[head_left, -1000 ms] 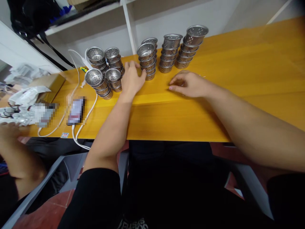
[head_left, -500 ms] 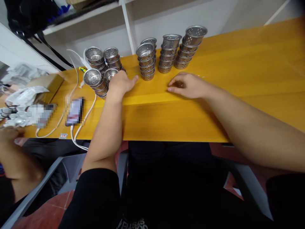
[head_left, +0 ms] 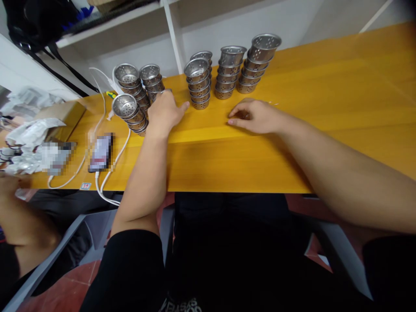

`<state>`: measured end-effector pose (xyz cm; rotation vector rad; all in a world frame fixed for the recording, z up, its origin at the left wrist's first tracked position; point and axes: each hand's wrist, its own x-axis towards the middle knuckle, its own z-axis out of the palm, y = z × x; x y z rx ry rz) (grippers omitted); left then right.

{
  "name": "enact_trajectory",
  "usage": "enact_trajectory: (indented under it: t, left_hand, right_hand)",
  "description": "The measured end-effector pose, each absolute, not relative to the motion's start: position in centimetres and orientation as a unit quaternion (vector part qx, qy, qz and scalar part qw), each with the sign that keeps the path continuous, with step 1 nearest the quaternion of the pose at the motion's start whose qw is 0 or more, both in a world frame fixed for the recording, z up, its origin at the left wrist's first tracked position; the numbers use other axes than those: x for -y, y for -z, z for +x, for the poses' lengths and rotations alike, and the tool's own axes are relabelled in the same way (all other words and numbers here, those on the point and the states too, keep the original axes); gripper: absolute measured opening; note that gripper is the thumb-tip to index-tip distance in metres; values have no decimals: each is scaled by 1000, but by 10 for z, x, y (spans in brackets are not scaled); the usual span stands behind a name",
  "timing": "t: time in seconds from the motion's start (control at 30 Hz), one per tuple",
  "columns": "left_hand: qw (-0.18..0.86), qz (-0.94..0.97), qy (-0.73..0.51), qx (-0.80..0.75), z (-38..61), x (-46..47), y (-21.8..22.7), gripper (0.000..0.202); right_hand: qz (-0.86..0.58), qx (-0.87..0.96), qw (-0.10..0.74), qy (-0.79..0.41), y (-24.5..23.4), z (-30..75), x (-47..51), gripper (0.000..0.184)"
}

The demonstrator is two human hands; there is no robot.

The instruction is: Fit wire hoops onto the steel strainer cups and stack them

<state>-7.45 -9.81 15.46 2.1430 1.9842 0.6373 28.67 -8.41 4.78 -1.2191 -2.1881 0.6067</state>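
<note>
Perforated steel cups stand in stacks on the yellow table [head_left: 325, 99]. My left hand [head_left: 164, 113] is curled over the front right stack [head_left: 162, 91] of the left group, hiding most of it, with the thumb pointing right. Beside it stand the other stacks of that group [head_left: 125, 106], [head_left: 127, 76], [head_left: 150, 73]. My right hand [head_left: 256, 116] rests palm down on the table, fingers curled over a small metal piece [head_left: 246, 115] that I can barely see. Behind it stands the right group of stacks [head_left: 196, 82], [head_left: 230, 69], [head_left: 260, 56].
A phone [head_left: 100, 152] and white cables [head_left: 107, 182] lie at the table's left. Crumpled wrappers [head_left: 29, 130] and a cardboard box [head_left: 65, 112] sit further left. Another person's hand [head_left: 8, 186] shows at the left edge. A white shelf post [head_left: 172, 34] rises behind the stacks.
My left hand has moved left from the right group of stacks to the left group and closed over its front right stack. My right hand has hardly moved.
</note>
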Motion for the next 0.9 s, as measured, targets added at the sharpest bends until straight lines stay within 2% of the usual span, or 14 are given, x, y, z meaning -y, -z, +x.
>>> enact_trajectory:
  t: [0.13,0.33,0.53,0.63,0.77,0.9]
  left_hand:
    - [63,679,-207,-702,-66,111,-170,28]
    - [30,695,-204,-689,-57,121,-180,38]
    - [109,681,-323,-647,-73,104,-165,32]
    - [131,680,-346,-633,-80,95,-158,38]
    - [147,676,-348,-632,-83,89,-156,50]
    - [103,662,-363,-647,-74,92,-162,53]
  right_hand:
    - [-456,816,275,-226,-48,287,84,36]
    - [-450,821,268,-225,-49,287,84,36]
    - [-454,824,257,-222,-52,286,87,33]
    - [-455,820,261,-229,-53,286,87,33]
    - [-456,816,265,-236,-51,287,86,40]
    - [-453,819,266,-231,-49,287,85,36]
